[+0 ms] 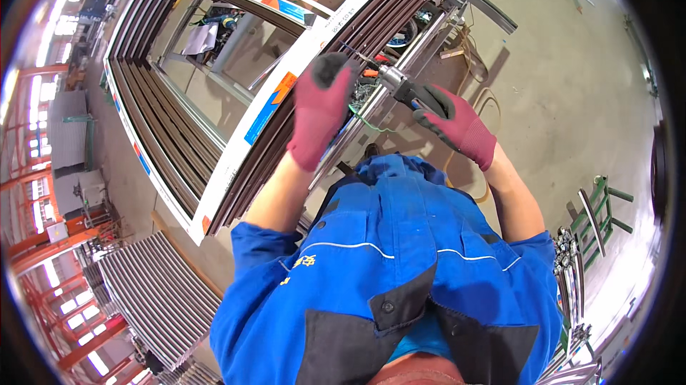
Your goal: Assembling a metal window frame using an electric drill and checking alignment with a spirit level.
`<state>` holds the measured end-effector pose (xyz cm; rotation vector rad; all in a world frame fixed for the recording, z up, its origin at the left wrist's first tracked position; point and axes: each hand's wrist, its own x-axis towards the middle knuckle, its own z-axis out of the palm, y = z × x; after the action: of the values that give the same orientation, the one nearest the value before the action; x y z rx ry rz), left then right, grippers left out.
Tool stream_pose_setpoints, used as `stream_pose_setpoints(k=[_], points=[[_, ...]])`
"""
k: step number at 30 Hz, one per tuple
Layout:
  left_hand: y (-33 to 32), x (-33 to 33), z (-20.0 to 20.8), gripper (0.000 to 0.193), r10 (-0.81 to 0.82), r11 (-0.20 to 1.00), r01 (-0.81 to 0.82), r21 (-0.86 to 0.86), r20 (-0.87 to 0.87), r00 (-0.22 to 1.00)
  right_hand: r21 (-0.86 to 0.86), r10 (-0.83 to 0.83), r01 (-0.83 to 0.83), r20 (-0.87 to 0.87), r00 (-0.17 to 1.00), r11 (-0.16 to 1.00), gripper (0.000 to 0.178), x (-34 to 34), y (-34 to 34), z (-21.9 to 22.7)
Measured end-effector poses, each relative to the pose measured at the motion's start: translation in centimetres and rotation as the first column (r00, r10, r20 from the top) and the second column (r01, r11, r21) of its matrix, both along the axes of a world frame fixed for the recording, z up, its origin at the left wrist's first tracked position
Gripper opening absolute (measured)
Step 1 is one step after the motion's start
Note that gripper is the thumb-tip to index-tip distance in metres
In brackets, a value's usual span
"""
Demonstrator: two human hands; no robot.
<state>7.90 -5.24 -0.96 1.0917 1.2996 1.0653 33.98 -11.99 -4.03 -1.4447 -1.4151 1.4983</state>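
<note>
The right hand (pixel 457 124), in a maroon fabric glove, grips a metal-nosed power tool (pixel 394 81) beside stacked, ribbed brown frames (pixel 401 8); whether the gloved left hand (pixel 323 106), over them, holds anything, I cannot tell.

R hand (pixel 459 126) w/ pwr tool (pixel 392 80); frames (pixel 271 108)

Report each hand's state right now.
Left maroon-gloved hand: curled; whether it holds anything cannot be told.
Right maroon-gloved hand: closed on a black-and-silver power tool.

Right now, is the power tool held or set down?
Held: the right hand grips the power tool, its silver head pointing toward the brown bars. Running or stopped: cannot tell.
</note>
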Motion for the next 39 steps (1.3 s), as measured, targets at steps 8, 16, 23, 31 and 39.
stream_pose_setpoints(k=[8,16,23,31,39], points=[[19.7,-13.6,-3.8,0.066,-0.004,0.987,0.101,0.128,-0.597,0.802,-0.004,0.063,-0.063,0.036,0.997,0.998,0.065,0.2,0.1,-0.1],[23.5,-7.6,-7.4,0.030,0.050,0.998,-0.042,0.045,-0.187,0.981,0.093,0.009,-0.016,0.080,0.997,0.996,0.067,0.3,-0.3,-1.2],[24.6,-7.0,-8.2,0.029,0.251,0.957,-0.202,-0.207,0.251,0.935,0.032,0.011,-0.012,0.046,0.999,0.999,0.065,0.4,-0.2,-0.7],[24.4,-7.5,-7.9,0.037,0.255,0.956,-0.201,-0.212,0.270,0.928,0.057,0.006,-0.009,0.061,0.998,0.998,0.064,0.2,0.0,-1.8],[24.4,-7.1,-7.4,0.025,0.273,0.945,-0.220,-0.243,0.212,0.938,0.089,-0.011,0.007,0.047,0.999,0.996,0.067,-0.4,0.3,-1.2]])
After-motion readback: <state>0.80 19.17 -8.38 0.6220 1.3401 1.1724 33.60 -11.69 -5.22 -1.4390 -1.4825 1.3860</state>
